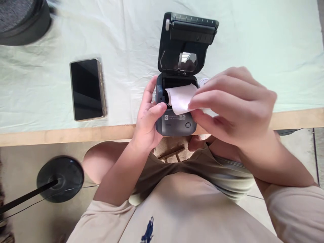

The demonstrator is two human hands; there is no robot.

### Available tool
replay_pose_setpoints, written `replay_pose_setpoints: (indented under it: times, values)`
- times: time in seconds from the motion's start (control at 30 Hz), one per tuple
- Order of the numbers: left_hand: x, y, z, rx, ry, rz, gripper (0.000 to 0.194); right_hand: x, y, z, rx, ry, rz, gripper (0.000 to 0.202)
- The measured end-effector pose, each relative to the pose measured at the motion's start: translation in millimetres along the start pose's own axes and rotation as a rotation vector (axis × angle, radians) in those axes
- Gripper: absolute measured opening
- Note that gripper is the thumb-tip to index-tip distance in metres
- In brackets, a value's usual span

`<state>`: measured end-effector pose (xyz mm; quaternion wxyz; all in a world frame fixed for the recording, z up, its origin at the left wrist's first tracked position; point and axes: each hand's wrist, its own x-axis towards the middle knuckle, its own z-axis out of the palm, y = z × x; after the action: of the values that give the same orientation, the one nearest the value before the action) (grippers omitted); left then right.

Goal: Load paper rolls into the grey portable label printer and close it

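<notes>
A small dark label printer [177, 125] stands at the table's front edge, its lid [188, 42] swung up and back. My left hand [149, 116] grips the printer's left side, with the thumb near the paper compartment. Inside the compartment lies a white paper roll [180, 96], its loose end drawn out over the front. My right hand [230, 104] pinches that loose end between thumb and fingers at the right. A small round white item [203, 82] is partly hidden behind the right hand.
A phone [86, 89] with a dark screen lies on the pale tablecloth [129, 50] at the left. A round black object [24, 23] sits at the back left. Below the table, a black round stand base [60, 179] with a pole rests on the floor.
</notes>
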<state>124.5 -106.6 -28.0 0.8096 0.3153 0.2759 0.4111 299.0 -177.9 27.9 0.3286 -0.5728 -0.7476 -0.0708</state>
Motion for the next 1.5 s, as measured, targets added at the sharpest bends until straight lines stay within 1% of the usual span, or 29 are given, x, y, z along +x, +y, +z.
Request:
replay_pose_setpoints:
  times: [0.07,0.1,0.17,0.23,0.33,0.4,0.5,0.63,0.7,0.83,0.97,1.03,1.1,1.13,1.2,1.23,1.3,1.33,1.4,1.5]
  values:
    - [-1,1,-0.2,0.048,0.017,0.009,0.053,-3,-3,2,0.063,0.078,-0.061,0.015]
    - [-1,1,-0.8,0.075,0.024,0.012,0.055,-4,-4,3,0.095,0.088,-0.066,0.016]
    - [0,0,-2.6,0.09,0.026,0.019,0.057,-3,-5,5,0.128,0.051,-0.02,0.015]
    - [0,-1,-4.5,0.071,0.002,0.022,0.057,-1,-2,5,0.101,0.008,0.034,0.02]
    - [-1,-4,-5.6,0.049,-0.028,0.032,0.06,2,5,4,0.058,-0.01,0.069,0.025]
    - [-3,-5,-4.6,0.073,0.007,0.014,0.068,5,8,0,0.074,-0.057,0.073,0.023]
    - [-5,-5,-2.4,0.107,0.058,-0.019,0.079,7,11,-9,0.106,-0.171,0.083,0.018]
    - [-5,-4,-2.6,0.123,0.035,-0.022,0.08,9,13,-17,0.102,-0.298,0.193,0.015]
    - [-5,-5,-3.3,0.124,0.022,-0.017,0.08,10,14,-18,0.085,-0.313,0.22,0.015]
    - [-5,-5,-3.0,0.114,0.015,0.007,0.077,10,12,-14,0.049,-0.291,0.24,0.021]
    - [-5,-5,-4.6,0.13,0.018,-0.025,0.079,9,6,-13,0.056,-0.25,0.265,0.028]
    - [-3,-7,-7.7,0.145,-0.011,-0.027,0.08,9,2,-15,0.046,-0.186,0.271,0.027]
    - [-2,-10,-11.5,0.164,-0.067,-0.025,0.085,10,-1,-17,-0.025,-0.161,0.295,0.023]
    - [-1,-11,-13.2,0.171,-0.095,-0.025,0.088,11,-2,-18,-0.075,-0.178,0.314,0.022]
    - [-1,-12,-15.5,0.179,-0.135,-0.02,0.091,12,-2,-15,-0.147,-0.259,0.351,0.023]
    - [-1,-13,-16.1,0.181,-0.142,-0.017,0.09,12,-1,-13,-0.155,-0.298,0.35,0.023]
    - [-2,-13,-16.3,0.18,-0.143,-0.019,0.088,11,2,-8,-0.14,-0.321,0.312,0.021]
    - [-2,-12,-15.9,0.178,-0.135,-0.022,0.088,9,4,-6,-0.132,-0.307,0.282,0.018]
    - [-3,-11,-14.5,0.17,-0.11,-0.034,0.088,6,5,-3,-0.135,-0.237,0.221,0.013]
    - [-3,-9,-10.4,0.143,-0.064,-0.039,0.083,2,0,-4,-0.164,-0.086,0.125,0.015]
